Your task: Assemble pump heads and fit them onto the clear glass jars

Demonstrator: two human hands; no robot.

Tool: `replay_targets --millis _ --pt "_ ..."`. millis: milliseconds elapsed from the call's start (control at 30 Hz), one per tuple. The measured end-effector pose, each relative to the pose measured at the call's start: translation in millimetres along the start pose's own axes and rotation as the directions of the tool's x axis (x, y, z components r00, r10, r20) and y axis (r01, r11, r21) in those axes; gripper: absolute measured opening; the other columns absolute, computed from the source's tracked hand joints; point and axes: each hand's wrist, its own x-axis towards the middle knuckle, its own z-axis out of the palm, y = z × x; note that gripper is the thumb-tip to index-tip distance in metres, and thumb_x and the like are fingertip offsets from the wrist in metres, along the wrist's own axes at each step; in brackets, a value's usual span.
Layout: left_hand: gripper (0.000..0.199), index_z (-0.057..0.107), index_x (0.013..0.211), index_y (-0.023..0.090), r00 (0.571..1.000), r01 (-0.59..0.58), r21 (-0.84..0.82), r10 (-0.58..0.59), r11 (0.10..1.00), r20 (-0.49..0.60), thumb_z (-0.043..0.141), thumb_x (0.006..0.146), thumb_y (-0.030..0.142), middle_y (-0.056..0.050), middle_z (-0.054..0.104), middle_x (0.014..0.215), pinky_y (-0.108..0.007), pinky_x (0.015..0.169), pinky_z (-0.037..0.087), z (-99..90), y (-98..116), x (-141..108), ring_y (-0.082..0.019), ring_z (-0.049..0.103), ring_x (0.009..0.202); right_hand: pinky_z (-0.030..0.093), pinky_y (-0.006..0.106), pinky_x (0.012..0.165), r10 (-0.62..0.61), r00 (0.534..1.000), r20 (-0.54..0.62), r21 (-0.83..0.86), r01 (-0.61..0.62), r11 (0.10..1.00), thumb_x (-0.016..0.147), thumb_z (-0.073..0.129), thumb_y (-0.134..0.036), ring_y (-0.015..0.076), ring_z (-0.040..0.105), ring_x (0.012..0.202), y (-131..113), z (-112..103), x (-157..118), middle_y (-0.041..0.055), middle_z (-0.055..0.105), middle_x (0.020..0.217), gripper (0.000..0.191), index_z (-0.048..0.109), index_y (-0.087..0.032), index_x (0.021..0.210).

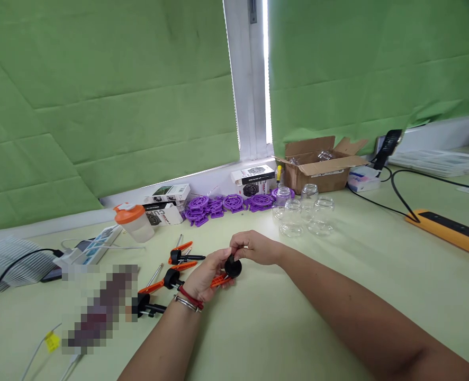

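My left hand (207,276) is closed around a part with a round black cap (233,266) and an orange arm (219,280). My right hand (256,247) pinches at the top edge of the black cap, with its fingertips close to my left thumb. Exactly what the right fingertips grip is too small to make out. Left of my left hand lie several similar pieces with black round heads (171,278), orange arms (187,265) and thin metal rods (155,276).
Glass jars (292,218) stand upside down before an open cardboard box (322,177). Purple openwork plastic parts (233,203) lie near the window wall between small boxes (167,214). An orange-lidded shaker bottle (134,222), a power strip (99,246) and an orange bar (449,233) with cables lie around.
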Motion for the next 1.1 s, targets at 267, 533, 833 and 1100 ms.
replay_targets --millis 267,533,833,1100 --pt "0.042 0.053 0.078 0.016 1.0 0.006 -0.017 -0.007 1.0 -0.028 0.059 0.066 0.056 -0.001 0.056 0.064 -0.021 0.04 0.026 1.0 0.8 0.8 -0.012 0.054 0.046 0.045 0.024 0.071 -0.024 0.999 -0.025 0.158 0.028 0.987 0.077 0.06 -0.02 0.0133 0.057 0.074 7.5 3.5 -1.5 0.0005 0.063 0.077 0.007 0.065 -0.018 0.082" --pt "0.042 0.055 0.078 0.016 0.999 0.013 -0.008 -0.014 1.0 -0.048 0.058 0.066 0.057 -0.002 0.058 0.065 -0.022 0.041 0.026 -0.5 -0.5 1.1 -0.014 0.055 0.047 0.044 0.024 0.064 0.008 0.996 -0.087 0.131 0.004 0.991 0.07 0.07 -0.023 0.0123 0.055 0.066 5.8 4.0 -2.0 -0.0004 0.062 0.069 0.007 0.066 -0.017 0.072" --pt "0.043 0.056 0.077 0.015 1.0 0.006 -0.028 -0.007 1.0 -0.028 0.058 0.067 0.058 -0.003 0.059 0.066 -0.023 0.041 0.026 -1.8 -1.3 2.1 -0.014 0.056 0.047 0.043 0.023 0.062 -0.007 0.997 -0.079 0.179 0.022 0.984 0.063 0.077 -0.027 0.0113 0.052 0.063 2.2 3.3 -2.7 -0.0008 0.06 0.069 0.024 0.069 -0.017 0.083" --pt "0.043 0.049 0.074 0.018 0.997 0.033 -0.093 -0.04 0.995 -0.066 0.058 0.068 0.059 -0.002 0.058 0.063 -0.023 0.041 0.026 -3.5 -2.0 2.2 -0.015 0.056 0.046 0.039 0.023 0.057 0.089 0.996 -0.013 0.235 -0.083 0.969 0.058 0.08 -0.032 0.0073 0.045 0.058 4.9 -13.3 -8.6 -0.0011 0.056 0.076 0.043 0.068 -0.017 0.097"
